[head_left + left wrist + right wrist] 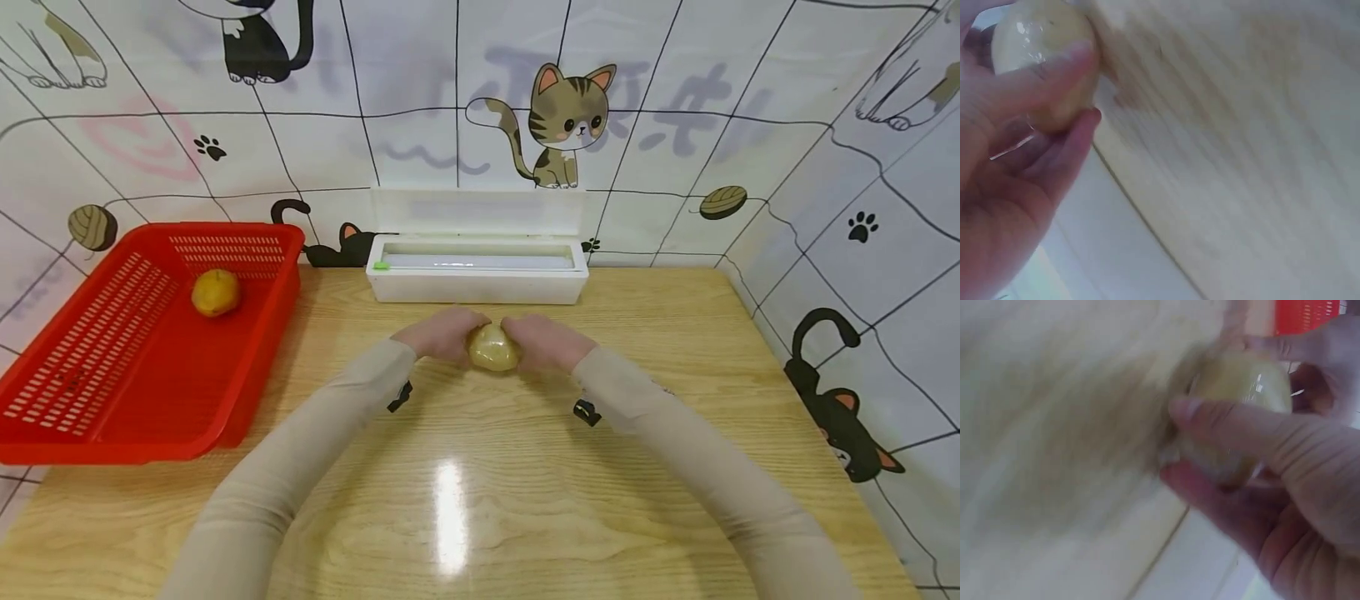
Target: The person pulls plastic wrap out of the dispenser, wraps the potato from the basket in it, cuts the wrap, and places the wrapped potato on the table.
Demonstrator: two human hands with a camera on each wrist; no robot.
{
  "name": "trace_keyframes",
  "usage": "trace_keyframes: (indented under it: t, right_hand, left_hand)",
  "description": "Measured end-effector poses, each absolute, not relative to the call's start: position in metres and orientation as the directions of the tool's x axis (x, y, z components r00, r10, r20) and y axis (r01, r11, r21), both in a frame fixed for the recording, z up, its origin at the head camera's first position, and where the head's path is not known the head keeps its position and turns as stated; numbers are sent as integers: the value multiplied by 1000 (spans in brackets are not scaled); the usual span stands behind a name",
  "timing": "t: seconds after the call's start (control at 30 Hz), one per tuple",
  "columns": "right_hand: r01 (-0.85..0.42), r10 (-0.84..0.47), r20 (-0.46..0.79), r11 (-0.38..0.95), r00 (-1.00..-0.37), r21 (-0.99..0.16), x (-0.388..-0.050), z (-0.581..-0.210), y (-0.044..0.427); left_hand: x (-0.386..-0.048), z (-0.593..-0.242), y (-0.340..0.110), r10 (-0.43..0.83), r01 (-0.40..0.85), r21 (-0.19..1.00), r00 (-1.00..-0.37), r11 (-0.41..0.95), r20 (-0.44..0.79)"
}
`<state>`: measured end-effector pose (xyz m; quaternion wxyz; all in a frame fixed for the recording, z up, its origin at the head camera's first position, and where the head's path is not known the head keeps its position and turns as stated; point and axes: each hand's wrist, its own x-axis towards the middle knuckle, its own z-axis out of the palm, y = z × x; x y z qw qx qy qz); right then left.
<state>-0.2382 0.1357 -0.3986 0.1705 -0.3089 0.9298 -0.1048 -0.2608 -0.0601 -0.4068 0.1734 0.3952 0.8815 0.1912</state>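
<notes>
Beige sleeves (255, 492) stretch from the near edge over the wooden table (525, 467) to two hands that meet just on the near side of a white box (480, 288). Between them sits a yellow fruit (492, 348), glossy all over as though under clear film; whether it touches the table cannot be told. Left hand (444, 333) and right hand (547, 340) each have it by the side, thumb on one face and fingers (1229, 422) curled round, parted only by its width. The box's lid (480, 212) stands up, and a green tab shows at the left end (382, 266). Another fruit (216, 292) lies in a red basket (262, 367) on the left.

The step in hand looks like pressing film snug round the fruit. The next move probably calls for one hand to steady it while the other smooths down any loose edge, gently enough not to tear the film.
</notes>
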Motion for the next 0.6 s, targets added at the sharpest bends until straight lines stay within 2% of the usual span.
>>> trace_keyframes:
  t: [0.27,0.47,0.6]
  right_hand:
    - [-680,-700,-294,710,-651,-183,-249,-396,139]
    - [-764,-759,-252,638,-601,-99,-251,-399,142]
    - [-816,-797,-229,578,-558,-25,-251,-401,142]
  left_hand:
    - [-275,-417,-66,839,708,483,-530,516,-119]
    - [-270,-408,-64,819,716,417,-555,560,-146]
    - [-268,-408,-62,822,746,354,-547,565,-158]
